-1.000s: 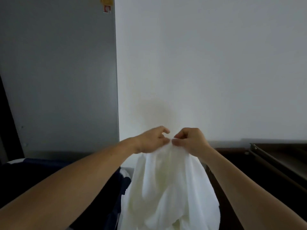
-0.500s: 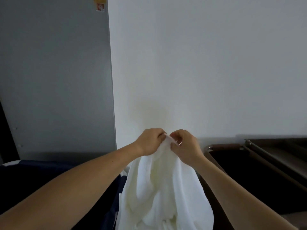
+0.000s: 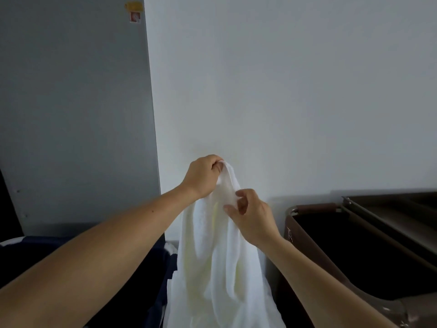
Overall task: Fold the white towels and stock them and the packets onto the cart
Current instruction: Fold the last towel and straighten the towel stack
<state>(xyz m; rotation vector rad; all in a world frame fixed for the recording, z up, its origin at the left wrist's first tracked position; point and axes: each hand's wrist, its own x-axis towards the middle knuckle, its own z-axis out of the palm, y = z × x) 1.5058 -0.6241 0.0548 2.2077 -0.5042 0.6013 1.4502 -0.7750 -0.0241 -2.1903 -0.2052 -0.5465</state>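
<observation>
Towel: one white towel (image 3: 220, 256) hangs in the air, all bunched up. It lies on nothing, and its low end runs off the bottom of the view.
Left hand: the left hand (image 3: 204, 177) grips the very top of the towel, with its fingers curled round the cloth.
Right hand: the right hand (image 3: 251, 217) pinches the towel a bit lower down, just beside the left hand.
Where: the towel hangs between a dark blue cloth thing (image 3: 151, 280) and the brown cart (image 3: 312, 205). It is near the cart's left rim. I cannot tell if it touches.
Done: not much yet, I think. The towel is picked up, but it is not folded. No folded towel shows anywhere.
Left to do: find the towel's corners, fold it and put it on the cart. Then do the other towels and the packets.
Count of towels: one that I can see.
Count of packets: none in view.
Count of carts: one.
Count of hands: two, both on the same towel.
</observation>
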